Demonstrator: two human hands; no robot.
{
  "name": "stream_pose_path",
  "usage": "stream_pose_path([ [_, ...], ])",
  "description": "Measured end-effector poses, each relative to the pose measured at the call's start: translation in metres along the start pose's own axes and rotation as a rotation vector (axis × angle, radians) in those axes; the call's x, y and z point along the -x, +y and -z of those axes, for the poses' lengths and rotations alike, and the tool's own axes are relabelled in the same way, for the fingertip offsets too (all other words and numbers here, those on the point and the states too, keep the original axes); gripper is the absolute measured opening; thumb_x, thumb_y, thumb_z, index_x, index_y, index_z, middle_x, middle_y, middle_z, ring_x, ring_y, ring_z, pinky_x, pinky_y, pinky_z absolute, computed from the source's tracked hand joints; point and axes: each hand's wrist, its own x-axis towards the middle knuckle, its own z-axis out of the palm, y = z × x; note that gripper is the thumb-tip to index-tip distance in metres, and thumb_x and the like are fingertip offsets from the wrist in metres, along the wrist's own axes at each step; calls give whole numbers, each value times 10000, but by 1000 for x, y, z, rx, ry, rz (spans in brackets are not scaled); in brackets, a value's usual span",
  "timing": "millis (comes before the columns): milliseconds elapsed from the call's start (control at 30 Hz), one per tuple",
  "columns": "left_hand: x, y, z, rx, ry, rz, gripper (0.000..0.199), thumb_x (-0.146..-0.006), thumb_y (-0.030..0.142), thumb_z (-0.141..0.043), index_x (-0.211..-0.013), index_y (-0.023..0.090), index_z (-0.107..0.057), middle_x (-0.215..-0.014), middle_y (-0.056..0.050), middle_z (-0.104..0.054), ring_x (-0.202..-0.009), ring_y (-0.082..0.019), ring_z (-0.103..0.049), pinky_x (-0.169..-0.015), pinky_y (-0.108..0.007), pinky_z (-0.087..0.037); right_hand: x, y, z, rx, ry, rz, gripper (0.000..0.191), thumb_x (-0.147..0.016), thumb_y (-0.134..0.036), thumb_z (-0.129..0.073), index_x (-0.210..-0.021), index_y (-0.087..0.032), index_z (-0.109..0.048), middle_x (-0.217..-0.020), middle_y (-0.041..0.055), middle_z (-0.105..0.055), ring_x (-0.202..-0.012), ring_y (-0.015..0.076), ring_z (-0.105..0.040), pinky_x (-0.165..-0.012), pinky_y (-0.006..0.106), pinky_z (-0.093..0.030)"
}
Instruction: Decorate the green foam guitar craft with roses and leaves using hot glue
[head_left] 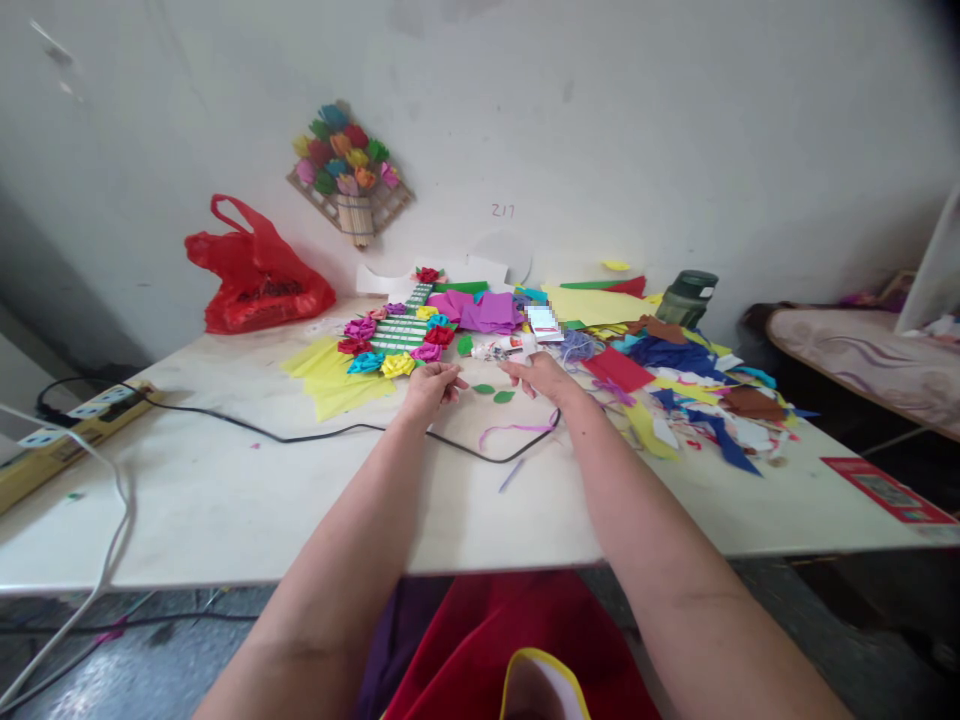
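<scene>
While both arms reach out over the white table point(247, 525), the left hand point(435, 388) sits just beside the near edge of the flower frame point(398, 334), its fingers curled and the thumb close to the forefinger. The right hand point(534, 376) is a little way across from it, thumb and forefinger stretched toward the left and only slightly parted. At this distance I cannot tell whether either hand pinches something small.

Two green leaves point(503, 397) lie on the table between the hands, and a third point(465, 345) lies farther back, near the frame's right side. The frame lies flat, green and white strips ringed by red, pink, blue and yellow flowers. Yellow sheets point(330, 378) lie at its left.

A black cord point(281, 438) runs from the power strip point(90, 420) to beside the right wrist, near a pink strip point(517, 429). Colored scraps point(694, 385) are heaped to the right, with a dark bottle point(686, 298) behind them. A red bag point(255, 275) rests at the back left.
</scene>
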Motion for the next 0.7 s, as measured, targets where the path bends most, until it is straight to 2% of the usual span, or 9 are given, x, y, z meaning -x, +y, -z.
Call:
stream_pose_path([
  [267,0,-1,2,-8,6,-2,161,-716,263,-608,-713,140,-503,-517,-14,-614,-310,-49,-427,-303,-165,-210,-1,4,0,23,-15,13,335,-745,-426,-590,-576,-148,-510,-473,-23,-531,-294,46,-377,-381,216,-344],
  [533,-3,-3,3,-3,-27,-11,213,-698,311,-635,-712,141,-507,-509,-6,-601,-297,-46,-416,-287,-162,-191,0,-1,-1,22,-4,-13,307,-757,-380,-591,-579,-143,-512,-475,-23,-528,-290,41,-375,-366,206,-334],
  [700,-1,-2,2,9,-32,1,210,-700,301,-635,-700,137,-503,-513,-14,-602,-299,-48,-427,-282,-159,-190,2,-3,-1,4,1,0,320,-744,-407,-599,-583,-147,-506,-483,-22,-526,-303,42,-383,-362,200,-333],
])
